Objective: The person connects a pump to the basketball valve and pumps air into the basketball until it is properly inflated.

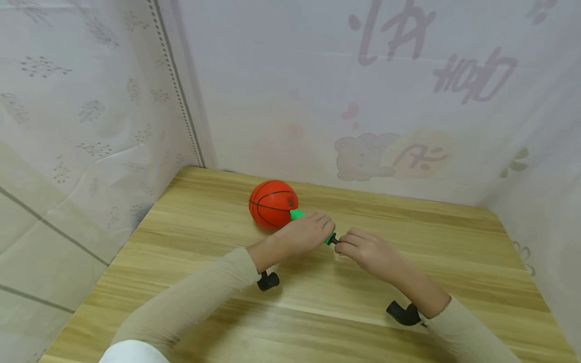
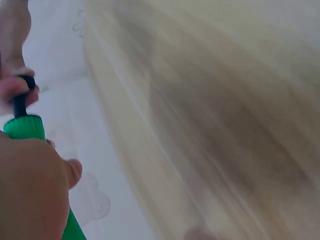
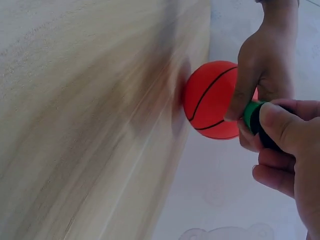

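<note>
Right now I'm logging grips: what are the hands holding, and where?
Both hold the green pump: the left hand grips its green barrel, the right hand pinches the black handle at its rear end.

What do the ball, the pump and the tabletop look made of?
Basketball: probably rubber, matte orange with black seams. Pump: likely plastic, smooth green barrel and black handle end. Tabletop: wood or wood-look laminate, pale with streaked grain; which one is unclear.

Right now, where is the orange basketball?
In the head view, the orange basketball sits on the wooden table left of centre near the back wall, at the tip of the green pump.
</note>
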Available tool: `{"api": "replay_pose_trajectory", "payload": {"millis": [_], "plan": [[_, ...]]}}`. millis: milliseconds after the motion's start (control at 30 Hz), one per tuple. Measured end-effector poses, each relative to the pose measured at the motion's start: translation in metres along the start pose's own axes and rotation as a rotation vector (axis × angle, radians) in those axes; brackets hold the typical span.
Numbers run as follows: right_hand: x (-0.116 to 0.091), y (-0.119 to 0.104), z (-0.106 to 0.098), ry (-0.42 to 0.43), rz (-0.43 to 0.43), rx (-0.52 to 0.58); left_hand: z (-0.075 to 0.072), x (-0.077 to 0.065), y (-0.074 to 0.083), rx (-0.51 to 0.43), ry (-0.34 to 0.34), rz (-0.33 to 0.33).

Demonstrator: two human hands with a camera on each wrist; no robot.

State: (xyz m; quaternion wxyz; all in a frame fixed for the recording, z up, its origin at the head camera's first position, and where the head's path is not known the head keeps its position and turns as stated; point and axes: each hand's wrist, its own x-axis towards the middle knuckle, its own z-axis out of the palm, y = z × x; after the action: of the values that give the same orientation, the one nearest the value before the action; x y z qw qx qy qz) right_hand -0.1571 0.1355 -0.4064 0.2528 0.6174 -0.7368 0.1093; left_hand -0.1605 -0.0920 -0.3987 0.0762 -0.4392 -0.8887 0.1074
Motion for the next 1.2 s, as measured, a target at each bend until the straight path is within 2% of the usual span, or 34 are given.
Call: {"api": "replay_pose_trajectory", "payload": {"millis": [167,433,600,733,900,1067,1200], "plan": [[-0.009,-0.005,-0.009,0.03,0.01,0.01,0.001,-0.002,-0.006,-0.036,0.008,0.004],[-0.039,-0.022,-0.044,0.036,0.029,0.018,-0.001,-0.006,-0.013,-0.064,0.036,0.014],[-0.044,-0.023,-0.053,0.069,0.012,0.021,-0.003,-0.006,-0.013,-0.063,0.043,0.024],[-0.041,-0.018,-0.049,0.058,0.005,0.03,-0.004,-0.003,-0.012,-0.056,0.023,0.008],[-0.028,-0.006,-0.037,-0.007,0.01,0.034,-0.004,-0.002,-0.009,-0.025,0.003,-0.018],[-0.012,-0.001,-0.02,-0.038,-0.001,0.034,-0.004,-0.002,-0.005,0.032,0.014,-0.003],[0.001,0.003,-0.01,-0.025,0.007,0.066,-0.005,-0.001,-0.003,0.008,0.023,0.015]]}}
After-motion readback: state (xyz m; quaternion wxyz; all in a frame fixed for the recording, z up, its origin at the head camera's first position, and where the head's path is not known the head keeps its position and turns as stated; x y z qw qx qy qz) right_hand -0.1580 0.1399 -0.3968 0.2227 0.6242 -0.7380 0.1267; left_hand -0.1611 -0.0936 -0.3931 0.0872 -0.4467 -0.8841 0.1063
